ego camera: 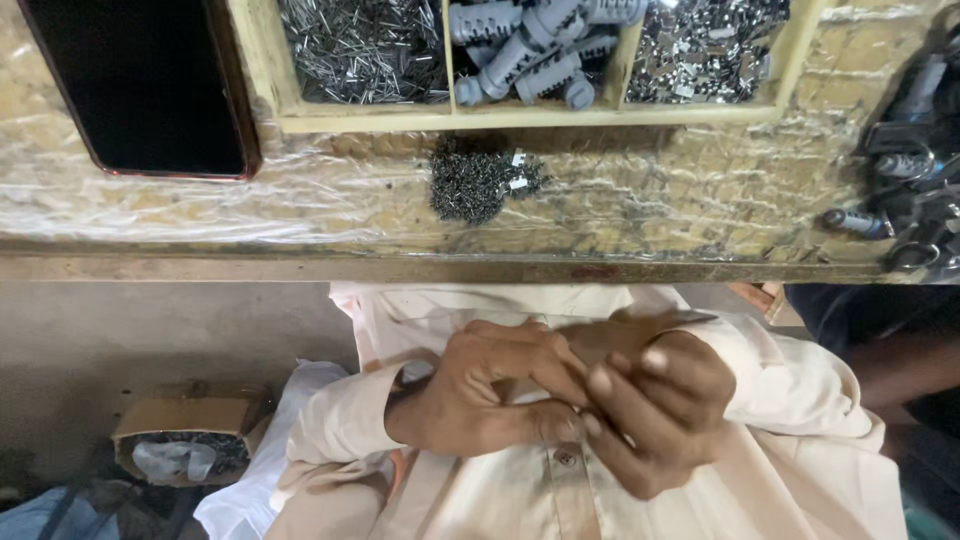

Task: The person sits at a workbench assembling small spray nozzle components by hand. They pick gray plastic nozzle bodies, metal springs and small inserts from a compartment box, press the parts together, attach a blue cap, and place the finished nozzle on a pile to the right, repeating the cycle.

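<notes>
My left hand (480, 395) and my right hand (660, 415) are pressed together close to my chest, over a cream shirt (800, 400) and just above one of its buttons (566, 457). Their fingertips meet in a pinch. Whatever lies between them is hidden by the fingers. Both hands are below the edge of the workbench (400, 268), apart from everything on it. The nearest thing on the bench is a small heap of tiny dark metal parts (478, 182).
A pale wooden tray (450, 117) at the back holds thin metal pins (360, 50), grey plastic plugs (540, 45) and shiny metal bits (700, 40). A black phone (140, 85) lies left. Dark fittings (915, 190) sit right. Another person's arm (900, 360) is at right; a cardboard box (190, 425) stands below.
</notes>
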Demonstrator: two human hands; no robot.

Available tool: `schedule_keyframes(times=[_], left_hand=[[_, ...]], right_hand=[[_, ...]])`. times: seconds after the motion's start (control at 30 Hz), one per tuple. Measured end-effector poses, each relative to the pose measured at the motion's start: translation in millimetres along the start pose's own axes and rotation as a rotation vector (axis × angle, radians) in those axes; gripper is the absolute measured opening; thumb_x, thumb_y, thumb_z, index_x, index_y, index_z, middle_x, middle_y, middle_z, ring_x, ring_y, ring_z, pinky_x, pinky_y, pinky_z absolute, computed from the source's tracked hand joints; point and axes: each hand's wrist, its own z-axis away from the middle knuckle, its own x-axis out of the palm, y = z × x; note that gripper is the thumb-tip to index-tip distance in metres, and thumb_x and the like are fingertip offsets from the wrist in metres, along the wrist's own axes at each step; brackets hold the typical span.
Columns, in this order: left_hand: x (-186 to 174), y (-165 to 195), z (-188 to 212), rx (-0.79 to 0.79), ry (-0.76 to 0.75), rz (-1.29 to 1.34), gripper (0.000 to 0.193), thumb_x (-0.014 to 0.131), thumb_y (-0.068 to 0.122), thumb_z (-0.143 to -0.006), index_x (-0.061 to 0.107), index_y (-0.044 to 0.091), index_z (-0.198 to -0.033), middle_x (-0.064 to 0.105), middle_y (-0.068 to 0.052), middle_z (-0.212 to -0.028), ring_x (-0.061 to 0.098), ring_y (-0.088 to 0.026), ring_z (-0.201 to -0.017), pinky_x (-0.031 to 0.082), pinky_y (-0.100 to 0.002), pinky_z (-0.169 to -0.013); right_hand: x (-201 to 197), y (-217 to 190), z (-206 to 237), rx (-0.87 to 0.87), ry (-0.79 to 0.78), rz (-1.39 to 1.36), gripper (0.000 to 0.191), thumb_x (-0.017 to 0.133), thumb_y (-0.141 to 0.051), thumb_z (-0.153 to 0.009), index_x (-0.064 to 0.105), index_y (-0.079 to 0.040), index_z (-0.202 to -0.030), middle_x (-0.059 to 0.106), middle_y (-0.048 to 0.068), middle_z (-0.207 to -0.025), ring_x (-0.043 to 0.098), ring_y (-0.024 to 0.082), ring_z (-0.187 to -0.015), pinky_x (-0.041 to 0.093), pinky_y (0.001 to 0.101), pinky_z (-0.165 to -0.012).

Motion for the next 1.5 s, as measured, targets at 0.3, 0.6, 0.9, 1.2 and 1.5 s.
schedule_keyframes(times=[0.3,0.6,0.9,1.2,1.5], left_hand=[[-7.8,-9.9,8.6,0.037,0.244,0.163,0.011,0.074,0.002,-0.100,0.064,-0.003,-0.103,0.070,-0.016,-0.099,0.070,-0.017,-0.082,0.063,-0.032,-0.076],[-29.5,-2.6,23.3,-0.014,0.136,0.230,0.017,0.075,0.007,-0.101,0.060,-0.001,-0.101,0.069,-0.017,-0.102,0.070,-0.020,-0.088,0.063,-0.033,-0.078],[-29.8,7.3,5.3,-0.252,0.004,0.259,0.016,0.065,0.007,-0.104,0.062,-0.008,-0.107,0.069,-0.020,-0.100,0.071,-0.022,-0.090,0.062,-0.036,-0.081],[-26.7,12.8,-14.4,-0.095,0.011,0.184,0.008,0.055,0.005,-0.105,0.056,-0.003,-0.106,0.070,-0.018,-0.101,0.070,-0.023,-0.094,0.064,-0.040,-0.084],[-23.8,17.7,-26.0,0.187,0.052,-0.511,0.007,0.064,-0.001,-0.096,0.061,-0.001,-0.103,0.075,-0.015,-0.100,0.076,-0.023,-0.092,0.063,-0.034,-0.086]], right_hand=[[-3.3,47.5,67.3,0.555,-0.456,0.033,0.051,0.081,-0.005,-0.097,0.060,-0.006,-0.144,0.063,0.014,-0.111,0.056,0.026,-0.090,0.048,0.0373,-0.079],[-28.3,51.6,39.2,0.245,-0.502,0.169,0.053,0.084,-0.009,-0.081,0.065,0.000,-0.130,0.058,0.023,-0.115,0.061,0.042,-0.099,0.055,0.0485,-0.082],[-33.8,26.2,45.3,0.768,-0.106,-0.062,0.022,0.074,0.017,-0.093,0.066,0.007,-0.110,0.068,0.020,-0.102,0.071,0.028,-0.093,0.057,0.0345,-0.080],[-37.7,40.5,34.9,0.803,-0.142,-0.075,0.021,0.077,0.014,-0.095,0.068,0.005,-0.112,0.068,0.017,-0.101,0.069,0.026,-0.089,0.055,0.0321,-0.075],[-21.7,49.2,34.5,0.411,-0.430,0.069,0.056,0.087,-0.018,-0.079,0.068,-0.004,-0.129,0.060,0.015,-0.108,0.054,0.033,-0.094,0.048,0.0475,-0.090]])
